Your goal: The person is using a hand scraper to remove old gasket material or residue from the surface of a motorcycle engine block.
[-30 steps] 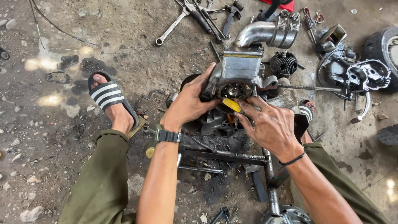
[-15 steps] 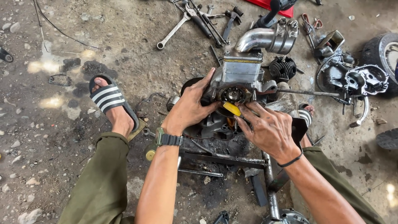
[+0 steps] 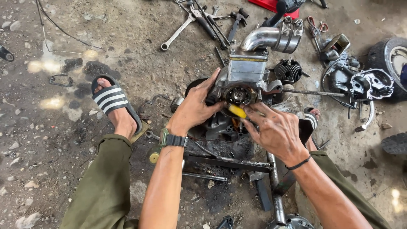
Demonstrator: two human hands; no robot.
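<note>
Your left hand [image 3: 196, 109] grips the small engine [image 3: 243, 82] from its left side while your right hand [image 3: 275, 131] pinches a yellow-handled tool [image 3: 236, 111], tip hidden, beneath its round opening

The greasy grey engine block [image 3: 243, 80] sits upright on the ground at my twelve o'clock; my yellow-handled tool [image 3: 236, 111] touches its round bearing face.

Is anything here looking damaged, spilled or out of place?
Nothing looks broken. The engine sits in a dark oily patch of the floor, between the left hand and right hand. Wrenches and loose parts lie scattered on the dirt.
</note>
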